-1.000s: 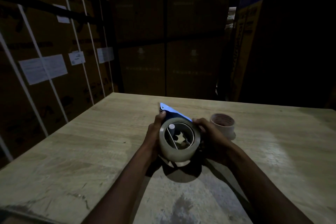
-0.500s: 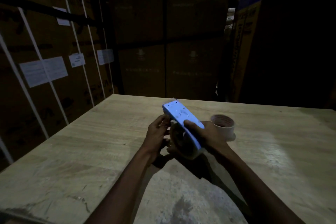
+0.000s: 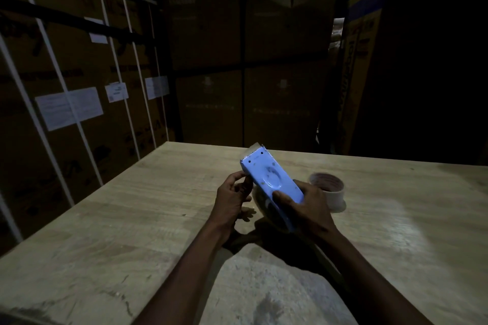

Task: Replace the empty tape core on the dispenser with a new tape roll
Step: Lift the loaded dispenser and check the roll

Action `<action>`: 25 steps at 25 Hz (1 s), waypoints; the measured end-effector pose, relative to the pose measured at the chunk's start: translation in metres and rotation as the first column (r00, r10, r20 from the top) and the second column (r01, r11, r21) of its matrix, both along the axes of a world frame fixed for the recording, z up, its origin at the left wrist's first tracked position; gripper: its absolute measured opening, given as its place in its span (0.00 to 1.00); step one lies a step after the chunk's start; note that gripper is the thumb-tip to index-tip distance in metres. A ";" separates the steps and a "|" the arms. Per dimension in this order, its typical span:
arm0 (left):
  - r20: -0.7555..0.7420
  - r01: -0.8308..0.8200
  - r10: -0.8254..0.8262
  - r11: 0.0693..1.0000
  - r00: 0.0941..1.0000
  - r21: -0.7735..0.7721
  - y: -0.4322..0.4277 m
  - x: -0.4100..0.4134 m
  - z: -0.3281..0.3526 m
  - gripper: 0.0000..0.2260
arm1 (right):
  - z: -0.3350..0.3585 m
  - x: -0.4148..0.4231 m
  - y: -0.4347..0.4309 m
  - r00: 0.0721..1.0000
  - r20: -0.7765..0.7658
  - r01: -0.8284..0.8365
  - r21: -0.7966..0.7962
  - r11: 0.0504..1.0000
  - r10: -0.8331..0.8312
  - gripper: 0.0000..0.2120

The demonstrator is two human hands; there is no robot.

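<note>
The person is holding a blue tape dispenser point(image 3: 272, 182) above the middle of the wooden worktop point(image 3: 105, 219), its flat blue face turned up toward the camera and its far end tilted up and away. The right hand point(image 3: 303, 208) is gripping the near end of the dispenser, the thumb lying across the blue face and the other fingers wrapping around the right edge. A tape roll point(image 3: 260, 204) is sitting under the blue plate, only part of its pale curved edge showing between the two hands. The left hand point(image 3: 231, 199) is staying just left of the dispenser, its fingers curled and its fingertips point(image 3: 244, 175) pinching at the left edge near the far end; what exactly they are pinching is too dim to tell. An empty tape core point(image 3: 328, 190) is standing on the worktop just to the right of the right hand, its open end facing up. Stacked cardboard boxes point(image 3: 237, 60) are filling the dark background beyond the far edge, some bound with white straps point(image 3: 52, 60) on the left.
</note>
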State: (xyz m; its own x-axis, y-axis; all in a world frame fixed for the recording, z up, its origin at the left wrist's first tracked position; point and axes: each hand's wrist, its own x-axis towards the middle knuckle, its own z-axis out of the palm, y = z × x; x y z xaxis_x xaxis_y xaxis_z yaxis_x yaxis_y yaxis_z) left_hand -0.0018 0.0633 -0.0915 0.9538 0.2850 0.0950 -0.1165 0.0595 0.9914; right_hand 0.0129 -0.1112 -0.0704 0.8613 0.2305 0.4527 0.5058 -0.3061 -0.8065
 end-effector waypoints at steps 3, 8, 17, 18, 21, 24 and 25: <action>0.020 0.011 -0.011 1.000 1.000 0.010 0.000 0.001 0.000 0.24 | -0.001 0.000 0.004 0.985 -0.145 -0.073 0.147 0.986 0.095 0.17; 0.031 -0.008 0.007 0.999 1.000 0.036 -0.001 -0.001 0.002 0.34 | -0.001 0.001 0.007 0.965 -0.222 -0.097 0.192 0.976 0.140 0.20; 0.010 -0.140 0.140 0.990 0.990 -0.004 -0.004 -0.004 0.007 0.34 | 0.009 -0.002 0.006 0.918 -0.336 -0.142 0.220 0.965 0.211 0.17; 0.007 -0.185 0.185 0.983 0.983 -0.003 -0.003 -0.004 0.007 0.34 | 0.009 -0.002 0.007 0.946 -0.294 -0.088 0.164 0.983 0.134 0.19; 0.005 -0.296 0.296 0.955 0.955 0.002 0.002 -0.005 0.005 0.27 | 0.009 0.000 0.002 0.981 0.080 0.190 -0.196 0.962 -0.177 0.24; 0.015 -0.366 0.366 0.931 0.930 0.002 0.005 -0.003 0.002 0.20 | 0.008 0.002 -0.006 0.869 0.463 0.394 -0.428 0.813 -0.178 0.29; 0.025 -0.384 0.383 0.923 0.923 0.036 0.005 -0.003 0.001 0.20 | 0.008 0.003 -0.008 0.831 0.536 0.432 -0.457 0.778 -0.147 0.30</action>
State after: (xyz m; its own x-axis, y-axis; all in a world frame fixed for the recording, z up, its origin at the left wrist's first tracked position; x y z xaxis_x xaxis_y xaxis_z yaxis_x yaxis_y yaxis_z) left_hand -0.0046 0.0688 -0.0910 0.7706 0.6241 0.1292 -0.1398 -0.0322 0.9897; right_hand 0.0155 -0.1190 -0.0629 0.6572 0.3296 0.6779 0.5706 -0.8051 -0.1617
